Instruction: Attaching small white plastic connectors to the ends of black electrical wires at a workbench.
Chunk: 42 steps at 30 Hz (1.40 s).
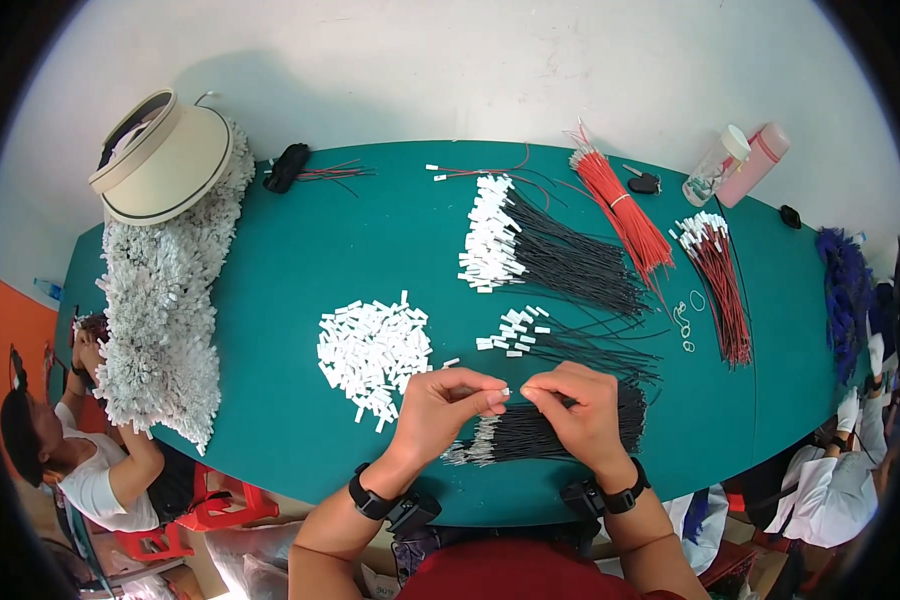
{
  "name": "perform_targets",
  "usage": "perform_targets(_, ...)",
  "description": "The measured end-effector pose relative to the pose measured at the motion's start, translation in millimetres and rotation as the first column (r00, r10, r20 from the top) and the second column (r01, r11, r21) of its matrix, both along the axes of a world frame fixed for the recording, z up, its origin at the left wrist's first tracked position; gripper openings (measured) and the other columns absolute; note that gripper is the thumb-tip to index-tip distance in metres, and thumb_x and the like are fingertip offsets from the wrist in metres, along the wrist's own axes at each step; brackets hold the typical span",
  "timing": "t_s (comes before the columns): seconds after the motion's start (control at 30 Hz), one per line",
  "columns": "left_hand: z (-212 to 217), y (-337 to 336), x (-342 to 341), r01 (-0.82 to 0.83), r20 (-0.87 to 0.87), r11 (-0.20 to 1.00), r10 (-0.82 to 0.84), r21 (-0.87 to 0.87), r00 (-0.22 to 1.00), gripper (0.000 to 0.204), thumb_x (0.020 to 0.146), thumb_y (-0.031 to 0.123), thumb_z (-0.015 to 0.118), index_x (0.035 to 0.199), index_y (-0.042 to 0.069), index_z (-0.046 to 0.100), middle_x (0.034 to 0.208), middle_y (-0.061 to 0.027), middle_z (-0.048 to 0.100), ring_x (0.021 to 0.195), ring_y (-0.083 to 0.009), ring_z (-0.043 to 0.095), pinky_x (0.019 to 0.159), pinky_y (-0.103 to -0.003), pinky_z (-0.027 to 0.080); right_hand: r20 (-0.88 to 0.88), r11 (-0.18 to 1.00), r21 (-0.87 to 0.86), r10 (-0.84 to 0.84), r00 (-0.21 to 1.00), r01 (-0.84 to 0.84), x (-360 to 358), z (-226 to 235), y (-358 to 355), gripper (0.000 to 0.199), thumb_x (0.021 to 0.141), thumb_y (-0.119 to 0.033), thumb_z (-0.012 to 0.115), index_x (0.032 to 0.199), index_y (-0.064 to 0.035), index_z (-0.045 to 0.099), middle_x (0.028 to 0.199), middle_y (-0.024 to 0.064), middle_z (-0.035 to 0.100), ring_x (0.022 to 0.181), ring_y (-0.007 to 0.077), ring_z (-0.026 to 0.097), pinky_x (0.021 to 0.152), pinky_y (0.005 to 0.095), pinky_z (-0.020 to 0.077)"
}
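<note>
My left hand (pixel 447 408) pinches a small white connector housing (pixel 508 393), mostly hidden by the thumb and forefinger. Close against it, my right hand (pixel 577 405) is closed in a pinch too; what its fingertips hold is too small to make out. Beneath both hands lies a bundle of black wires (pixel 530 435) with bare metal ends toward the left. A loose pile of white connector housings (pixel 373 350) is left of my left hand. Just beyond the hands, several black wires with white housings (pixel 513 332) on their ends lie in a small group.
Farther back are a large stack of black wires with white ends (pixel 560 250), a tied red wire bundle (pixel 620 205), dark red wires (pixel 715 280), rubber bands (pixel 684 325), keys (pixel 645 182) and bottles (pixel 720 165). White-tipped bundles (pixel 160 330) under a visor hat (pixel 165 160) line the left. People sit at both sides.
</note>
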<state>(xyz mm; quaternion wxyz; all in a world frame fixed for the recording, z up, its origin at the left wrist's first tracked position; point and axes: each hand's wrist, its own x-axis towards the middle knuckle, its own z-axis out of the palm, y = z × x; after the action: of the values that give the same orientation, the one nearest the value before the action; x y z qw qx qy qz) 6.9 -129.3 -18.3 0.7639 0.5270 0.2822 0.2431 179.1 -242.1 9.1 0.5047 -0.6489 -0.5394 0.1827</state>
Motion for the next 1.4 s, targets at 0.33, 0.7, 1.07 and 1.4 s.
perform_targets(0.33, -0.7, 0.2, 1.2, 0.011, -0.009, 0.999, -0.012, -0.031, 1.0, 0.012, 0.093, 0.0, 0.072, 0.103, -0.006, 0.075, 0.093, -0.0126, 0.076, 0.083, -0.0161, 0.074, 0.076, -0.026, 0.061, 0.03, 1.0, 0.005, -0.002, 1.0, 0.002, -1.8, -0.5, 0.3, 0.004, 0.082, -0.001, 0.077, 0.087, -0.0019, 0.076, 0.071, 0.0078, 0.068, 0.058, 0.0172, 0.058, 0.053, 0.0292, 0.0423)
perform_targets(0.7, 0.4, -2.0, 1.8, 0.026, -0.002, 0.999, -0.026, -0.041, 1.0, 0.012, 0.093, 0.0, 0.072, 0.103, -0.006, 0.074, 0.093, -0.0126, 0.076, 0.082, -0.0173, 0.074, 0.076, -0.027, 0.061, 0.009, 1.0, -0.008, 0.028, 1.0, -0.028, -2.5, -1.7, 1.0, 0.005, 0.082, -0.002, 0.077, 0.087, -0.0016, 0.076, 0.072, 0.0075, 0.069, 0.058, 0.0174, 0.058, 0.054, 0.0299, 0.0433)
perform_targets(1.07, 13.6, 22.2, -6.0, -0.001, -0.309, 0.724, 0.297, 0.69, 0.904, 0.021, 0.084, 0.001, 0.078, 0.104, 0.002, 0.074, 0.099, -0.0082, 0.073, 0.094, -0.0228, 0.069, 0.079, -0.033, 0.055, 0.4, 0.986, 0.054, -0.164, 0.902, 0.155, 29.8, 10.0, 0.8, 0.016, 0.08, -0.004, 0.078, 0.095, -0.0038, 0.074, 0.085, 0.0084, 0.068, 0.075, 0.0246, 0.062, 0.068, 0.0355, 0.0502)
perform_targets(1.4, -6.0, 31.4, -2.4, 0.243, -0.369, 0.322, 0.42, 0.915, 0.829, 0.02, 0.082, 0.001, 0.077, 0.101, 0.003, 0.073, 0.098, -0.0093, 0.071, 0.092, -0.0239, 0.065, 0.076, -0.037, 0.052, 0.346, 0.927, -0.297, 0.328, 0.879, -0.23, 8.2, -9.1, -1.4, 0.012, 0.081, -0.008, 0.076, 0.091, -0.004, 0.072, 0.093, 0.0077, 0.07, 0.089, 0.0288, 0.063, 0.078, 0.0385, 0.0525)
